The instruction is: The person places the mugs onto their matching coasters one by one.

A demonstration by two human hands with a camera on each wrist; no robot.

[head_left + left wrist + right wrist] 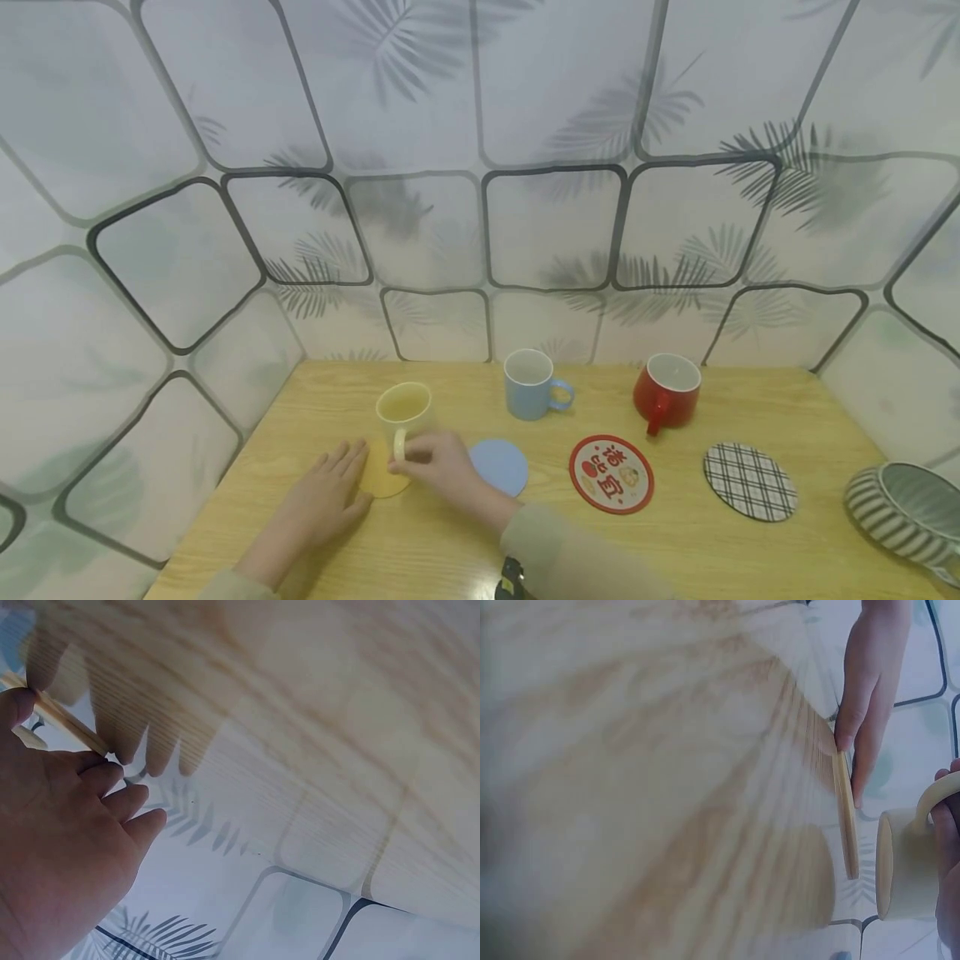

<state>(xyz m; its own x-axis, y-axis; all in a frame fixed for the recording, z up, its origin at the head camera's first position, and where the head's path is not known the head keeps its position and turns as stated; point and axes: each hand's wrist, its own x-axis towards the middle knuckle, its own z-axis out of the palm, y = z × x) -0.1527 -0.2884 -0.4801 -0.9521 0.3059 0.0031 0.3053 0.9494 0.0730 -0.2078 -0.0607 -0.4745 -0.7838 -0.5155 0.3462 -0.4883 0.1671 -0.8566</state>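
A pale yellow mug (411, 408) is held by its handle, pinched between the thumb and fingers of my right hand (447, 468). In the right wrist view the mug's base (885, 862) is raised off the wooden table, with a gap between it and the yellow coaster (845, 817). That round coaster (381, 477) lies flat in front of the mug in the head view. My left hand (321, 498) rests at the coaster's left edge, fingers extended and touching it. The left wrist view shows the coaster's edge (75, 726) between thumb and fingers.
Right of the hands lie a blue coaster (500, 468), a red-rimmed patterned coaster (611, 473) and a plaid coaster (750, 482). Behind them stand a blue mug (527, 398) and a red mug (667, 398). A striped cup (881, 512) is at the far right. Patterned walls surround the table.
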